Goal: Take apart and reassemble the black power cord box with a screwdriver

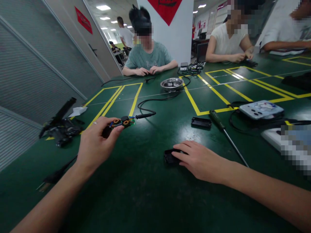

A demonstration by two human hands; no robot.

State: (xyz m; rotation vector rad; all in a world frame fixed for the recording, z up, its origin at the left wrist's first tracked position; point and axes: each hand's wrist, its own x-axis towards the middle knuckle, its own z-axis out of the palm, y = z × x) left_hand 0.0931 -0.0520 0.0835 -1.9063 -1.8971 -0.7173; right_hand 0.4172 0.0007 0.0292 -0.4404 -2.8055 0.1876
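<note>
My left hand (99, 139) pinches a small circuit board (125, 122) with copper-coloured coils, raised over the green table. A black cable (145, 115) runs from the board's right end, loops on the table and leads toward the back. Lower and to the right, my right hand (196, 158) rests its fingers on a black plastic case half (168, 157) lying on the table; whether they grip it I cannot tell. A second black case half (201, 122) lies farther back. Beside it is a screwdriver (222, 127) with a dark green handle.
A metal bowl (172, 84) holding small parts stands farther back. On the right lie a phone (261, 109) and a white object, partly blurred. A black stand-like device (60, 126) sits at the left. Several people work around the table (141, 194).
</note>
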